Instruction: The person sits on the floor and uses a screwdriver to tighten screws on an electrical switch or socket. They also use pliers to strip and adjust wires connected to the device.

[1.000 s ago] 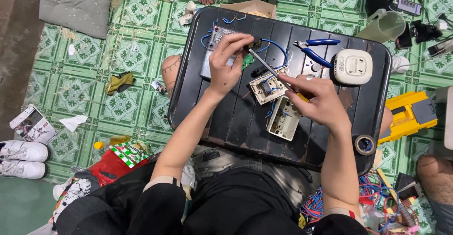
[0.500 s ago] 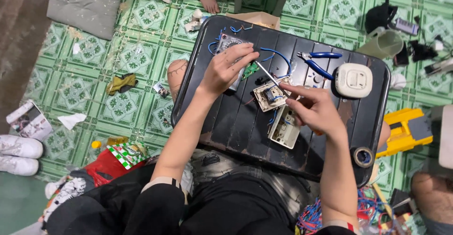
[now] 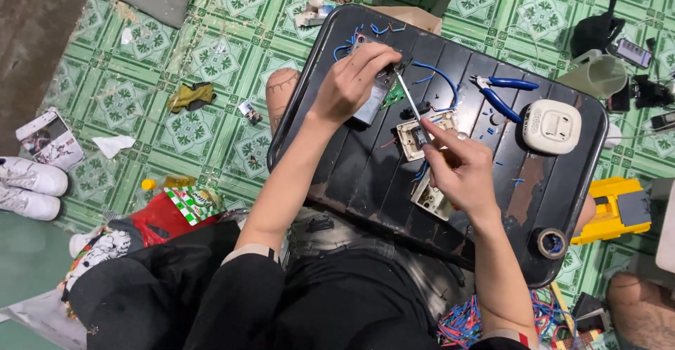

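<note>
Near the top centre of the frame, your left hand [image 3: 355, 75] pinches a small grey switch module [image 3: 370, 97] over the black tray [image 3: 351, 174]. Your right hand [image 3: 460, 167], at centre, is closed around a screwdriver [image 3: 408, 98], whose tip seems to meet the module. Blue pliers [image 3: 503, 91] lie upper right.

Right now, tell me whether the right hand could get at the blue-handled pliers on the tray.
Probably yes. The pliers lie open on the black tray, just beyond the right hand, with only wire scraps between. But that hand is gripping a screwdriver, so it would likely have to put that down first.
</note>
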